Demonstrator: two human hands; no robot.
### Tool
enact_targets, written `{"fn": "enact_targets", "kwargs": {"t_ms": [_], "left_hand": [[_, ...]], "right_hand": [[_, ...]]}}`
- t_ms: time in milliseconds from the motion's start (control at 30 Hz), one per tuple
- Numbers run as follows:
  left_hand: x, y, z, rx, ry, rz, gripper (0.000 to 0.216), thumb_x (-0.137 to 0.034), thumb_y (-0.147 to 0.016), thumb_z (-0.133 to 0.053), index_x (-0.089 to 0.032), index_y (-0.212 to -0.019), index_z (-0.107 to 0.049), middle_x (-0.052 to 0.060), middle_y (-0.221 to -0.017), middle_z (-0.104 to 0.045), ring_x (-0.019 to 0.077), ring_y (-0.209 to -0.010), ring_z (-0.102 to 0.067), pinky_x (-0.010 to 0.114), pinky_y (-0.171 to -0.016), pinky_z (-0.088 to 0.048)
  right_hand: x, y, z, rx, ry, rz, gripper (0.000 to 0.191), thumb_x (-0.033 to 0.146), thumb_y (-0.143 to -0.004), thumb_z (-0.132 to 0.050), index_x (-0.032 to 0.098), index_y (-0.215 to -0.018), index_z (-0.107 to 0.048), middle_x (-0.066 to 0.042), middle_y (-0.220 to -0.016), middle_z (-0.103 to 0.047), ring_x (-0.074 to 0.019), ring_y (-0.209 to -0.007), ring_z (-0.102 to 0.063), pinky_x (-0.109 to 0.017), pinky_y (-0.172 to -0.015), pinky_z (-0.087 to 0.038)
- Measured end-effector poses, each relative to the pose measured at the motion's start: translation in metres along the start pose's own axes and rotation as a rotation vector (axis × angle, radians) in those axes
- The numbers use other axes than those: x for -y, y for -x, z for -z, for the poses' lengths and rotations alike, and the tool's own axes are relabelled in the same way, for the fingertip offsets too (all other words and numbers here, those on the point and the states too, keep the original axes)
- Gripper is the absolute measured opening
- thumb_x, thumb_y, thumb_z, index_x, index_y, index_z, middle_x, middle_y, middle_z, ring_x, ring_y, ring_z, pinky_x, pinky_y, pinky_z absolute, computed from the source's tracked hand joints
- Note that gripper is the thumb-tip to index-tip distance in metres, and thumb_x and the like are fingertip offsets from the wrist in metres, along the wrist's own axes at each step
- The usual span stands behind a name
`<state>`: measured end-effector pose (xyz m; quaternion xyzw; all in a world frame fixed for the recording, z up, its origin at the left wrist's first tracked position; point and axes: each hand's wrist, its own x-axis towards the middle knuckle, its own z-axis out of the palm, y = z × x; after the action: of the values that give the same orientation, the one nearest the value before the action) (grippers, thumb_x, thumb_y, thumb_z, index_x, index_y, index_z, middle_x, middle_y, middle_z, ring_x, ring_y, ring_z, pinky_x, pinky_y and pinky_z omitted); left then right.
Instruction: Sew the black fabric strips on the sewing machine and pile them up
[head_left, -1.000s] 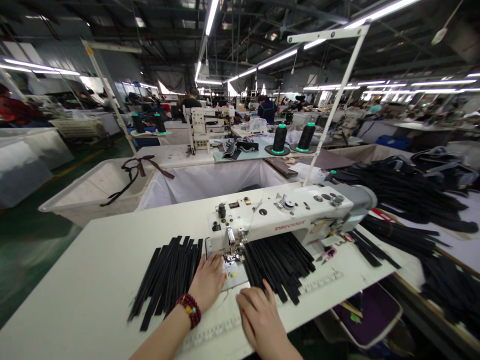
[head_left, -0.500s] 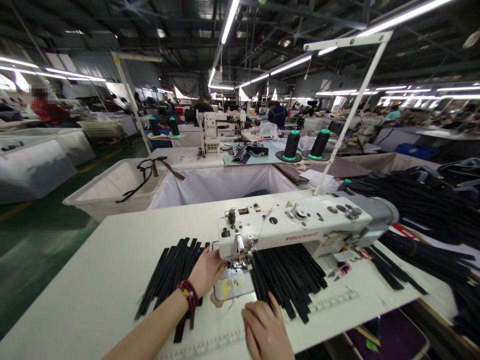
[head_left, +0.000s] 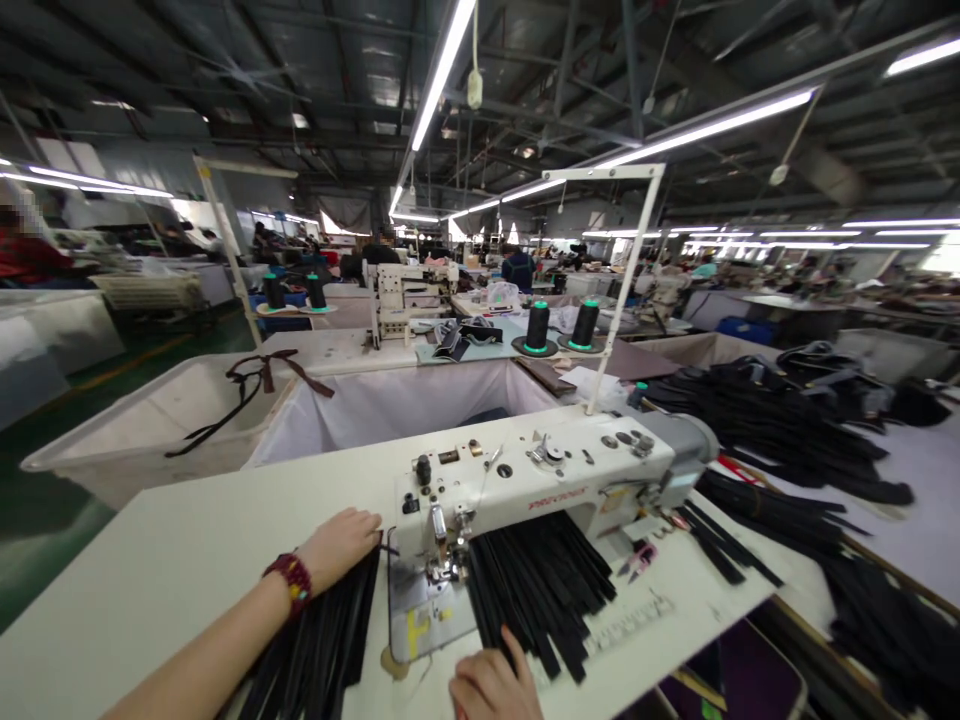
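Observation:
A white sewing machine (head_left: 540, 470) stands on the white table (head_left: 165, 550). My left hand (head_left: 341, 545), with a red bead bracelet on the wrist, lies on the far end of a pile of black strips (head_left: 322, 640) left of the needle; its fingers curl down and their tips are hidden. My right hand (head_left: 491, 685) rests at the table's front edge, fingers bent, touching the near ends of a second pile of black strips (head_left: 540, 590) under the machine's arm.
A white fabric-lined bin (head_left: 390, 400) sits behind the table, another (head_left: 150, 430) to its left with dark straps over the rim. Heaps of black straps (head_left: 780, 430) cover the right-hand table. Two black thread cones (head_left: 561, 325) stand behind. Pink snips (head_left: 637, 558) lie by the machine.
My left hand has moved from beside the needle leftwards and away onto the far end of the left strip pile. My right hand has slid towards the front edge. The view has tilted up.

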<state>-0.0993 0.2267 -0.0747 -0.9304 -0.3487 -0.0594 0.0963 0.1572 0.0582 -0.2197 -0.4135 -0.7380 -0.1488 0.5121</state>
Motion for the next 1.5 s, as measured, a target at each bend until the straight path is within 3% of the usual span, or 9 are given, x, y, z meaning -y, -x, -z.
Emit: {"fn": "enact_targets", "kwargs": {"t_ms": [67,167,300,400,500,600,700,800,1500], "left_hand": [[0.005,0.029,0.014,0.006,0.065,0.081,0.019,-0.007,-0.084,-0.054,-0.021,-0.077,-0.064,0.006,-0.085,-0.069,0.0231,-0.078,-0.066,0.035,-0.075,-0.05],[-0.013,0.07,0.024,-0.058,0.484,0.444,0.016,-0.035,-0.091,-0.055,-0.024,-0.097,-0.065,0.003,-0.088,-0.071,0.0236,-0.08,-0.067,0.034,-0.075,-0.051],[-0.099,0.089,0.012,-0.081,1.199,0.815,0.057,-0.072,-0.079,-0.059,-0.022,-0.106,-0.059,0.001,-0.075,-0.066,0.0196,-0.058,-0.061,0.026,-0.047,-0.044],[-0.159,0.074,-0.01,-0.05,1.397,0.822,0.058,-0.073,-0.077,-0.06,-0.019,-0.1,-0.06,-0.003,-0.063,-0.06,0.0152,-0.048,-0.054,0.025,-0.046,-0.044],[-0.176,0.061,-0.029,-0.102,1.271,0.789,0.056,-0.062,-0.089,-0.05,-0.015,-0.118,-0.057,0.001,-0.069,-0.064,0.0188,-0.051,-0.059,0.032,-0.052,-0.052],[-0.165,0.058,-0.035,-0.205,0.836,0.587,0.042,-0.039,-0.093,-0.05,-0.018,-0.129,-0.056,0.013,-0.113,-0.07,0.0266,-0.092,-0.07,0.045,-0.087,-0.057],[-0.153,0.054,-0.037,-0.099,0.464,0.343,0.041,-0.021,-0.09,-0.055,-0.02,-0.131,-0.058,0.012,-0.142,-0.058,0.0298,-0.128,-0.056,0.05,-0.109,-0.045],[-0.151,0.047,-0.042,0.047,0.305,0.259,0.046,-0.018,-0.09,-0.058,-0.018,-0.136,-0.056,0.012,-0.148,-0.053,0.0307,-0.134,-0.051,0.055,-0.112,-0.042],[-0.144,0.043,-0.049,0.08,0.292,0.223,0.049,-0.019,-0.092,-0.054,-0.02,-0.141,-0.053,0.012,-0.151,-0.05,0.0293,-0.137,-0.047,0.058,-0.114,-0.036]], "right_hand": [[-0.002,-0.002,0.004,0.021,0.022,0.012,0.017,0.022,-0.093,-0.048,0.025,-0.083,-0.06,0.003,-0.074,-0.065,-0.015,-0.067,-0.06,-0.046,-0.121,-0.015],[0.003,-0.007,0.015,0.037,0.047,0.049,0.019,0.02,-0.093,-0.045,0.023,-0.095,-0.064,0.0,-0.083,-0.069,-0.0153,-0.072,-0.062,-0.046,-0.12,-0.022],[0.024,-0.024,0.036,0.148,0.013,0.183,0.032,0.012,-0.095,-0.041,0.018,-0.118,-0.061,-0.01,-0.112,-0.069,-0.0189,-0.103,-0.064,-0.044,-0.11,-0.04],[0.035,-0.038,0.048,0.251,-0.106,0.314,0.029,0.013,-0.098,-0.044,0.02,-0.121,-0.06,-0.009,-0.116,-0.069,-0.0184,-0.109,-0.062,-0.038,-0.105,-0.047],[0.031,-0.045,0.055,0.334,-0.187,0.311,0.026,0.014,-0.102,-0.041,0.016,-0.116,-0.063,-0.008,-0.106,-0.07,-0.016,-0.097,-0.065,-0.034,-0.106,-0.046],[0.017,-0.04,0.058,0.384,-0.176,0.247,0.029,0.013,-0.102,-0.037,0.015,-0.115,-0.063,-0.009,-0.104,-0.071,-0.0162,-0.096,-0.066,-0.035,-0.106,-0.045],[0.007,-0.029,0.056,0.394,-0.141,0.208,0.025,0.017,-0.101,-0.043,0.018,-0.115,-0.063,-0.006,-0.103,-0.071,-0.0164,-0.093,-0.066,-0.036,-0.104,-0.045],[0.004,-0.024,0.052,0.415,-0.135,0.168,0.023,0.021,-0.101,-0.045,0.019,-0.115,-0.064,-0.006,-0.104,-0.071,-0.0169,-0.095,-0.066,-0.037,-0.106,-0.043],[0.005,-0.017,0.044,0.418,-0.145,0.136,0.022,0.023,-0.099,-0.049,0.019,-0.117,-0.062,-0.005,-0.106,-0.074,-0.018,-0.097,-0.065,-0.044,-0.114,-0.033]]}}
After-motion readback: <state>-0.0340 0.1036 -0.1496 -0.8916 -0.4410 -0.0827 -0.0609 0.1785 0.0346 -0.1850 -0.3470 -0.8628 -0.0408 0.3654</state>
